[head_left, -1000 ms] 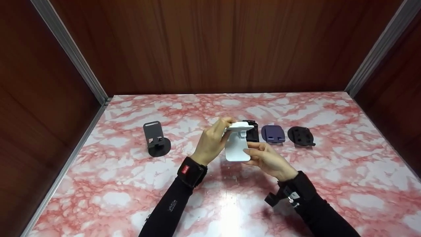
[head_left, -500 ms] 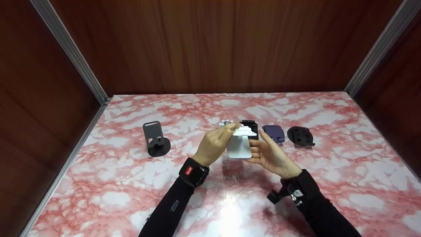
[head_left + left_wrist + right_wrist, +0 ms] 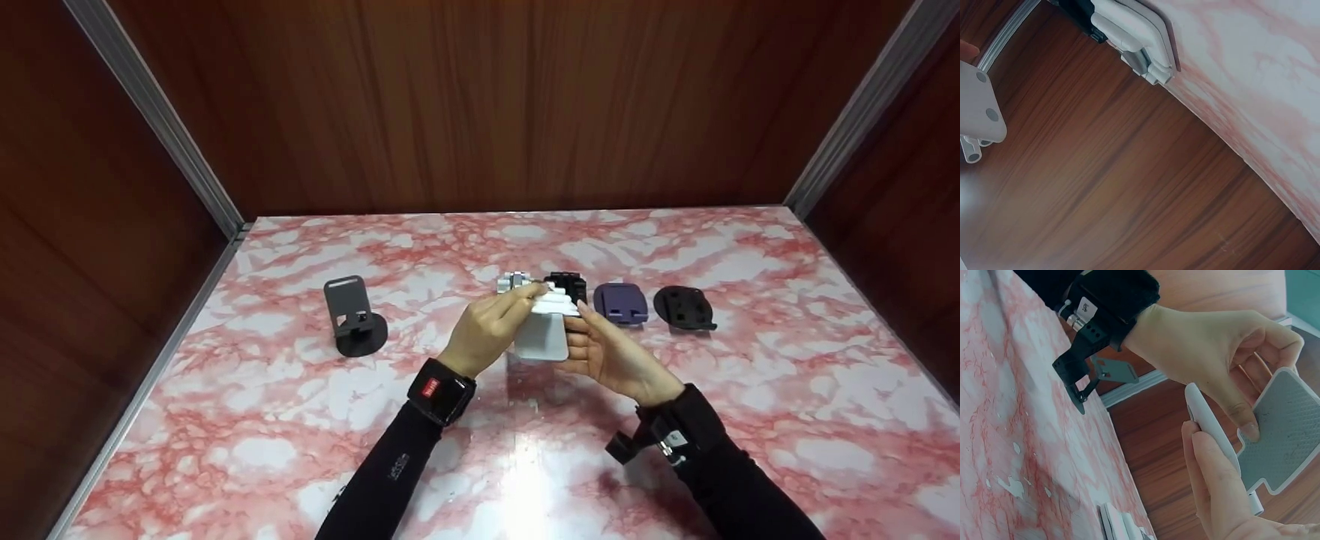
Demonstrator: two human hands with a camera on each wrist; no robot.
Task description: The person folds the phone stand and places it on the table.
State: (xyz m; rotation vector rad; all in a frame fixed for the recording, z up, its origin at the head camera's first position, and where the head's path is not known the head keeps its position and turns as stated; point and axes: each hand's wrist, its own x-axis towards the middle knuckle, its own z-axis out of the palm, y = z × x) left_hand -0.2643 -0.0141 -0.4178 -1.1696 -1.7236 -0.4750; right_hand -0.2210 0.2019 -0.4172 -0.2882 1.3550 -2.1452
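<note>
Both hands hold a white phone stand (image 3: 553,302) above the middle of the table. My left hand (image 3: 487,326) pinches its upper part from the left side. In the right wrist view, the left thumb (image 3: 1247,427) presses on a grey padded plate (image 3: 1283,433) of the stand. My right hand (image 3: 615,356) has its fingers behind the lower plate (image 3: 541,339), its thumb up at the right end of the upper part. Grey round pads (image 3: 992,115) dot a white piece at the edge of the left wrist view. Most of the left hand is outside that view.
A dark grey phone stand (image 3: 350,307) stands unfolded at the left. Behind the hands lie a folded white stand (image 3: 513,280) and a black one (image 3: 568,283). A purple one (image 3: 621,302) and another black one (image 3: 684,307) continue the row rightward. Wood-grain panels (image 3: 480,105) enclose the table.
The held stand has tipped, and its upper part now shows as a stepped edge. The right thumb has moved from the lower plate up to the upper part. The folded white stand has come into sight.
</note>
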